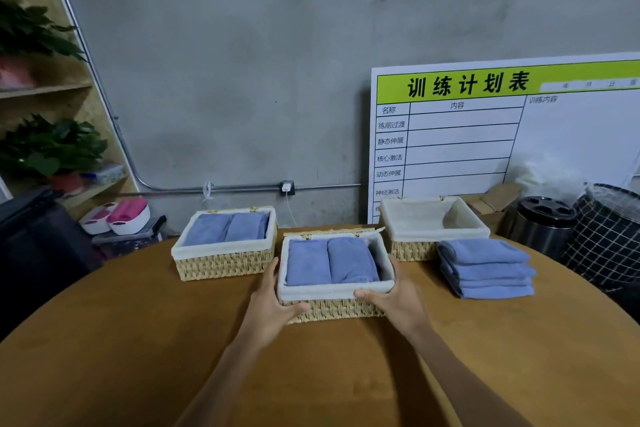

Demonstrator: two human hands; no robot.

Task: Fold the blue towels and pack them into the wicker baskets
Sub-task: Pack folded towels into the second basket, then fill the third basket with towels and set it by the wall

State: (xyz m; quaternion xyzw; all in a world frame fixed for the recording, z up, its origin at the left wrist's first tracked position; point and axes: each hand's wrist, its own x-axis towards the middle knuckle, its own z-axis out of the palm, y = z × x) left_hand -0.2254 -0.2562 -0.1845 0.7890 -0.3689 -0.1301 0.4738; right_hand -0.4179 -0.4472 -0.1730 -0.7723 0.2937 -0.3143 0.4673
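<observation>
Brown round table [138,340] fills my view, carrying three wicker baskets. My left hand [270,305] and right hand [394,298] grip the middle basket [332,310] at its near corners, fingers curled round it; two folded blue towels [329,262] lie inside. The left basket [221,263] holds two more, the right basket [408,250] none, with a stack of folded towels [485,269] just beside it.

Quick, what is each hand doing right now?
Left hand: grips the middle wicker basket's left side.
Right hand: grips its right front corner.
</observation>
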